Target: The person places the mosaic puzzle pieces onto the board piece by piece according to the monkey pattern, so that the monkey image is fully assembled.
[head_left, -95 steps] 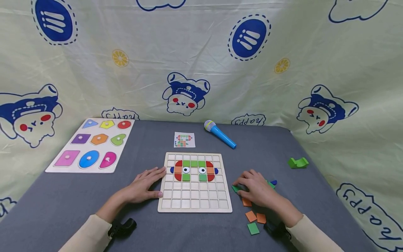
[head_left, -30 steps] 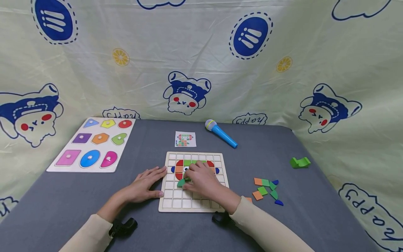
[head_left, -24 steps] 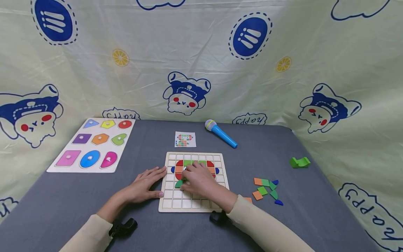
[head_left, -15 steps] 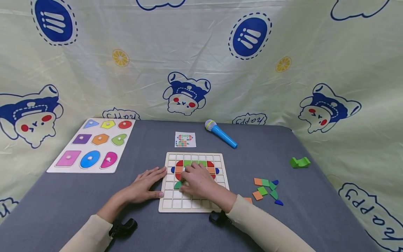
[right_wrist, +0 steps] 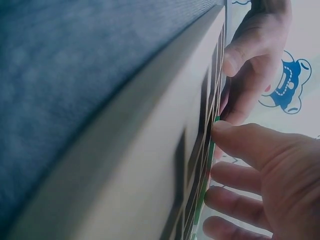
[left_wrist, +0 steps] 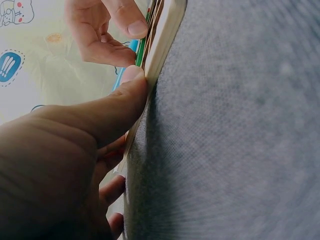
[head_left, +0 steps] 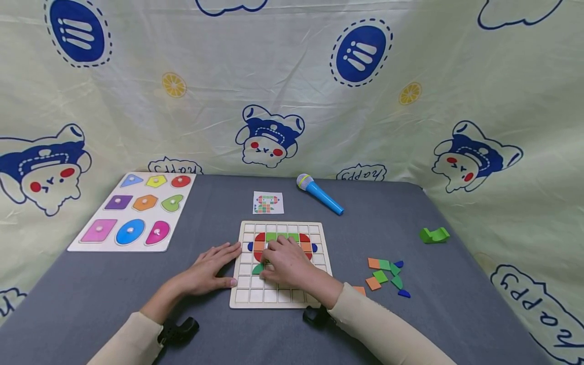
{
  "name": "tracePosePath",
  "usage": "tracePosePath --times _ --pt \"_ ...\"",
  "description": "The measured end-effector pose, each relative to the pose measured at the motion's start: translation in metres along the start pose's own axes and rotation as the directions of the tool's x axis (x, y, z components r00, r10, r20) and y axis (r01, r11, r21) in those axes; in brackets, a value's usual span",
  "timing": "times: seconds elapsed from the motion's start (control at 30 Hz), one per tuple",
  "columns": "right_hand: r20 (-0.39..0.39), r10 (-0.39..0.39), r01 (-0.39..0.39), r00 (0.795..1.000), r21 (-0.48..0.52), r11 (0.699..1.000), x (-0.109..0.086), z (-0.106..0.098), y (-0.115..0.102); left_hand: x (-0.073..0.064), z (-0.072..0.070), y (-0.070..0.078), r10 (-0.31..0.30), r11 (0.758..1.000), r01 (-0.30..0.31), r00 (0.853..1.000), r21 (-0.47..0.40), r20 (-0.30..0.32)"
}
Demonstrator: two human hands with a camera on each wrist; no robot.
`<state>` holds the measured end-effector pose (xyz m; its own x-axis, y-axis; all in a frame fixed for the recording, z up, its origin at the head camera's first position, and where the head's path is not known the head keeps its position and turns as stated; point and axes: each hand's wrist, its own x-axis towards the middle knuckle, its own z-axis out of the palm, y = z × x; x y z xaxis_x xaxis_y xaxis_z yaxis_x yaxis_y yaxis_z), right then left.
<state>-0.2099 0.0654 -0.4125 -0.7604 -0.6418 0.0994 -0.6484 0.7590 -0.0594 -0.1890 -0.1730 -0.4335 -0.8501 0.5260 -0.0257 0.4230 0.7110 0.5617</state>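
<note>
A wooden grid board [head_left: 245,295] lies on the grey cloth, with red, orange, green and blue tiles set in its upper rows. My left hand [head_left: 205,272] rests at its left edge, fingers extended and thumb touching the rim. Over the board's middle, my right hand [head_left: 292,264] has its thumb and fingers bent at a green curved tile [head_left: 257,269] below the left red tiles, pinching its right side. That tile appears flat on the grid. In the right wrist view, the right thumb [right_wrist: 232,132] touches the tile's green edge. The right hand hides the pattern's centre.
Loose orange, green and blue tiles [head_left: 379,277] lie right of the board, partly by the right sleeve. Behind it are a printed pattern card [head_left: 268,203] and a blue toy microphone [head_left: 321,195]. A shape puzzle [head_left: 152,243] lies left; a green block [head_left: 434,235] sits far right.
My right hand has moved from the loose tiles to the board with the green curved tile. The tile shifted slightly left and down, then settled. My left hand stayed at the board's edge.
</note>
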Motion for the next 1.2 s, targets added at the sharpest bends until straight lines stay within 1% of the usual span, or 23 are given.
tracePosePath --times 0.3,0.57,0.7,0.83,1.03,1.2 --pt "-0.029 -0.003 0.004 1.0 0.005 1.0 -0.004 -0.003 0.003 0.0 0.001 -0.002 0.007 1.0 -0.007 1.0 -0.001 -0.006" --pt "-0.126 0.007 -0.005 0.992 0.015 1.0 -0.022 -0.013 0.019 -0.001 0.001 -0.003 0.015 1.0 -0.015 1.0 0.002 -0.005" --pt "-0.163 0.034 -0.031 0.986 0.021 0.999 -0.036 -0.017 0.036 0.0 0.001 -0.003 0.019 1.0 -0.019 1.0 -0.003 -0.007" --pt "-0.18 0.087 -0.081 0.98 0.04 0.996 -0.053 -0.017 0.057 0.0 0.0 -0.002 0.019 1.0 -0.019 1.0 -0.009 0.0" --pt "-0.171 0.203 -0.199 0.964 0.04 0.979 -0.083 -0.017 0.091 0.0 0.001 -0.002 0.023 1.0 -0.023 1.0 -0.007 0.004" --pt "-0.141 0.271 -0.27 0.952 0.029 0.962 -0.106 -0.02 0.116 0.0 0.001 -0.003 0.029 1.0 -0.029 1.0 -0.006 0.003"
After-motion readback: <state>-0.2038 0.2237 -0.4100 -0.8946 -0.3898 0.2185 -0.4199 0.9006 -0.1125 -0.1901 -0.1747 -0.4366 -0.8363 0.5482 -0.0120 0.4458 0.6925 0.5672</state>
